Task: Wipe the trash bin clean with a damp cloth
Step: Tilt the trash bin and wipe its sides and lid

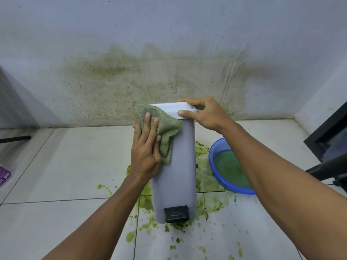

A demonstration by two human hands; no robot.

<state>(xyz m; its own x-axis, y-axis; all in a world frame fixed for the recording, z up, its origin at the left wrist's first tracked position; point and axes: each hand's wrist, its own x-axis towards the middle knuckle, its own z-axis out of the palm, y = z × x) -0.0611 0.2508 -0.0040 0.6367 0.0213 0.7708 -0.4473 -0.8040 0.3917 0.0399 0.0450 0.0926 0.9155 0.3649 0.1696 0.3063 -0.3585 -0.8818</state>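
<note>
A tall grey pedal trash bin [178, 177] with a white lid and a black foot pedal [176, 213] stands upright on the tiled floor. A green-stained cloth [165, 124] lies against the bin's upper left side. My left hand [146, 149] presses flat on the cloth with straight fingers. My right hand [202, 114] grips the right end of the white lid [174, 108], thumb on its front edge and fingers over the top.
A blue basin [213, 156] of greenish water sits on the floor right of the bin. Green splatter covers the tiles around the bin and stains the wall behind. Dark furniture legs [326, 147] stand at the right; a purple packet [4, 175] lies far left.
</note>
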